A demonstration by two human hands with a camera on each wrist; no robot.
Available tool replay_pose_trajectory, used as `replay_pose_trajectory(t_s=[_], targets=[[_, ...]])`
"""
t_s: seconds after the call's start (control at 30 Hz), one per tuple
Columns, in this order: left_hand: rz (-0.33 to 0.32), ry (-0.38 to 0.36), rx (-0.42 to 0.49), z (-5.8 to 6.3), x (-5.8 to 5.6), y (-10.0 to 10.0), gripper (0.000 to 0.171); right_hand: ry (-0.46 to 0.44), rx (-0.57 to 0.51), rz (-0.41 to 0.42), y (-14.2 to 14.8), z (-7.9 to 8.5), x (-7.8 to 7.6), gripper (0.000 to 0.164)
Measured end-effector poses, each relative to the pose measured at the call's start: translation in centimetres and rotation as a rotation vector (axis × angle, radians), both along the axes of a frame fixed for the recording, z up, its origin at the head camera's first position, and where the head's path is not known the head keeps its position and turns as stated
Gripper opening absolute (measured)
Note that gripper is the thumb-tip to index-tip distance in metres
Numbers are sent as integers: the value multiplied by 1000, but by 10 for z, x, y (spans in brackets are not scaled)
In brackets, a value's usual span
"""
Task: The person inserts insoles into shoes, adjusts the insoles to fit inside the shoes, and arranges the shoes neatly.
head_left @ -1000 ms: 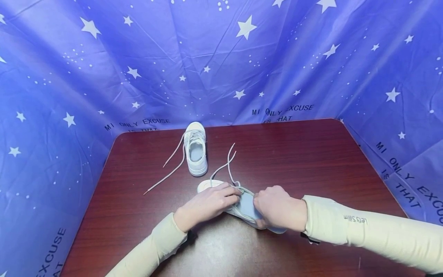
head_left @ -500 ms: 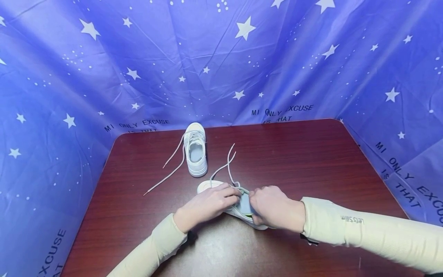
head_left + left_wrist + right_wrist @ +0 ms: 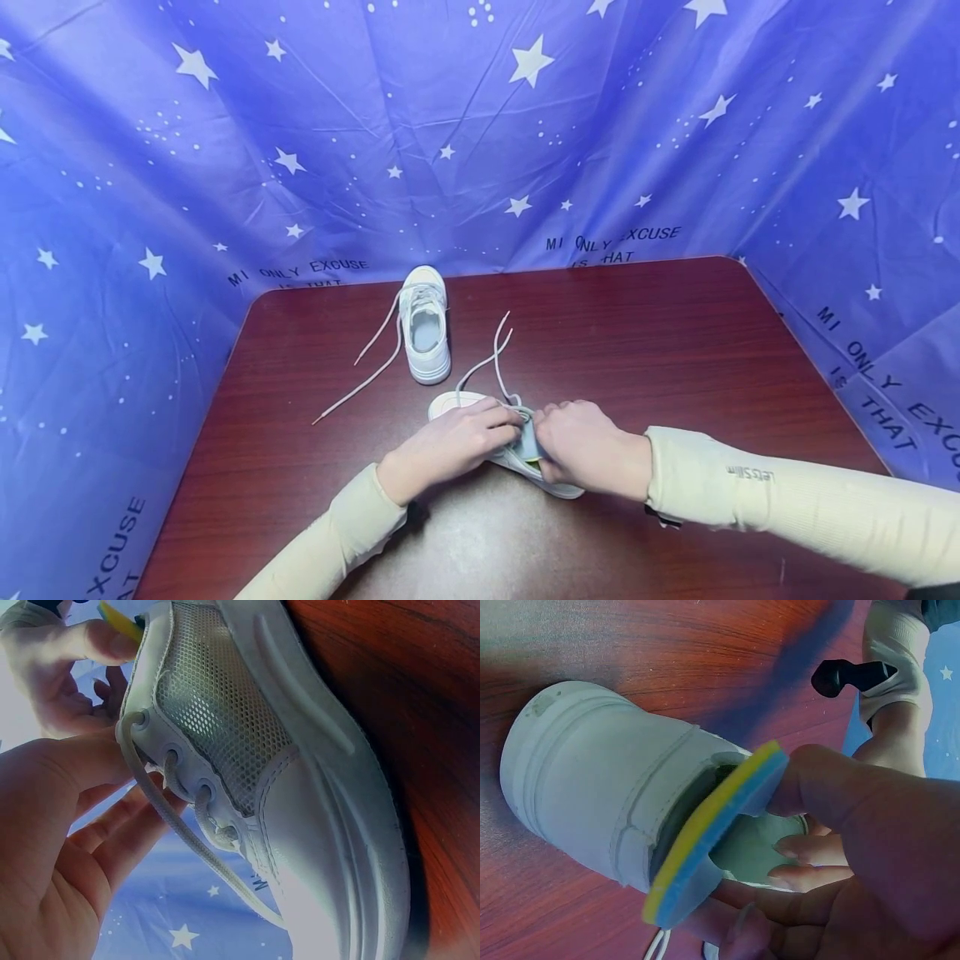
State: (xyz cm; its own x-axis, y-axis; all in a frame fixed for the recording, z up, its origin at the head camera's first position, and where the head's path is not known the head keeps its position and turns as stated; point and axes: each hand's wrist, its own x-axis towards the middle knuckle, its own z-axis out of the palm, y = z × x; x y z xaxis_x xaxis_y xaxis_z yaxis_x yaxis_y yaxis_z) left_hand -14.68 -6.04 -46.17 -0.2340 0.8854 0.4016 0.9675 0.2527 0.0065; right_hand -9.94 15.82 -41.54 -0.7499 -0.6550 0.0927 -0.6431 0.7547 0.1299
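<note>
A blue-and-yellow foam insole [image 3: 712, 832] is pinched by the right hand [image 3: 581, 446] inside the white mesh sneaker [image 3: 285, 772], which is gripped by the left hand [image 3: 450, 442] near the tabletop's [image 3: 675, 350] front edge; a second white sneaker [image 3: 425, 329] stands toward the far edge.

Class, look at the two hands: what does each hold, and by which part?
The right hand pinches the insole by its rear end, feeding it into the near shoe. The left hand holds that shoe at its laced front.

A second white sneaker [image 3: 425, 333] stands on the dark red-brown table [image 3: 675, 350], laces [image 3: 367, 367] trailing loose; a blue star-printed cloth [image 3: 480, 125] encloses the table.
</note>
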Motion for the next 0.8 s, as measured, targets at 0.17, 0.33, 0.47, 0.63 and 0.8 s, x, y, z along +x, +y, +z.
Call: replay_pose_trajectory(t_s=[0.17,0.33,0.47,0.63,0.8], targets=[[-7,-8,10,-1,0,0,24,21,-2,13,-1,-3,-2,36],[-13,-10,13,-1,0,0,25,56,26,17,-2,-5,-2,38],[-17,-9,11,-1,-1,1,25,55,78,12,-2,-4,-2,46],[-22,-19,14,-2,-1,0,26,-63,144,-56,-2,7,-2,51],[-21,-21,12,-2,-2,-1,25,-187,185,-119,-1,17,-1,58]])
